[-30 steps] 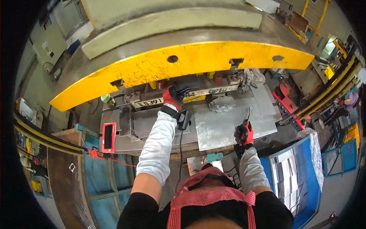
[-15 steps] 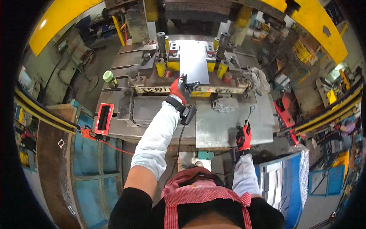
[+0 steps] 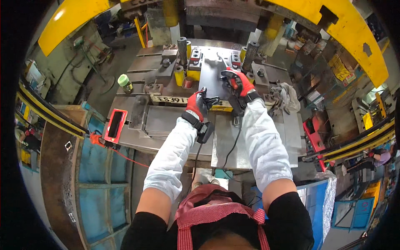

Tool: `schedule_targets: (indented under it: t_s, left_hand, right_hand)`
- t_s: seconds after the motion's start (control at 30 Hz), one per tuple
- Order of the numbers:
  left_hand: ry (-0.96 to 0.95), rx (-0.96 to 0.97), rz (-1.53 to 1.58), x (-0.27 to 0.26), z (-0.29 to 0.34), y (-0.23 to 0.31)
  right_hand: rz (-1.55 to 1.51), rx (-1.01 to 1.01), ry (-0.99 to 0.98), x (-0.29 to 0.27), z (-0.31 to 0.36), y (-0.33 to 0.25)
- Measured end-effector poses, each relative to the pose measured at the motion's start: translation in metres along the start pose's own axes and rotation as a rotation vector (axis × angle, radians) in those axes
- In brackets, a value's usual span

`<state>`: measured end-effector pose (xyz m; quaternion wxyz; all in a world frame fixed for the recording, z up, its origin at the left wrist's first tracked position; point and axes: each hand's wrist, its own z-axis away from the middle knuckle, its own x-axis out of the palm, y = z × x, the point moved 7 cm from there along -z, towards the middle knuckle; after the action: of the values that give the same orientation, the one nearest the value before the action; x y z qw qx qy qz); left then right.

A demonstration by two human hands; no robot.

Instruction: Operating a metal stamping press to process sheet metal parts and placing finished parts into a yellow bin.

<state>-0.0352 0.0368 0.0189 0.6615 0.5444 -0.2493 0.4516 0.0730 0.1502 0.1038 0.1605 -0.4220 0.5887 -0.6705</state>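
We see a blue panelled metal frame point(image 3: 93, 166), then our grey steel surface point(image 3: 136, 139) carrying stacked flat grey plates point(image 3: 166, 118). Our red-and-black-gloved left hand point(image 3: 197, 105), fingers half curled, is at the near edge of a smooth grey metal sheet point(image 3: 211, 83); whether it grips we cannot tell. Our gloved right hand point(image 3: 238, 82) has its fingers closed round a slim metal tool point(image 3: 223, 61) over the sheet. A green-capped bottle point(image 3: 126, 85) stands left; right, a blue bin point(image 3: 318, 206), contents mostly hidden.

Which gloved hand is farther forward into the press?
The right hand: it is nearer the dark ribbed guide post on the right, while the left hand is closer to the wearer's body.
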Motion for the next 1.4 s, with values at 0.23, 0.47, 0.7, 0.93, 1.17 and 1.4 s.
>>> schedule_targets:
  t_s: [0.23, 0.47, 0.7, 0.93, 1.17, 1.4]
  left_hand:
    - [-0.094, 0.076, 0.004, -0.007, 0.018, 0.013]
    - [-0.219, 0.166, -0.047, -0.003, -0.005, 0.025]
    - [-0.1, 0.169, 0.006, 0.013, -0.052, 0.034]
    - [-0.042, 0.164, 0.036, 0.008, -0.073, 0.041]
    - [0.057, 0.203, -0.369, -0.019, 0.041, 0.053]
    - [0.251, 0.466, -1.856, -0.168, 0.203, 0.013]
  right_hand:
    - [0.209, -0.037, 0.382, 0.001, 0.215, 0.019]
    - [0.058, 0.217, 0.491, -0.058, 0.31, 0.111]
    - [0.08, 0.239, 0.597, -0.064, 0.295, 0.126]
    - [-0.026, 0.114, 0.851, -0.091, 0.332, 0.153]
    - [-0.073, 0.082, 0.934, -0.092, 0.34, 0.165]
    - [-0.148, -0.014, 0.93, -0.098, 0.339, 0.168]
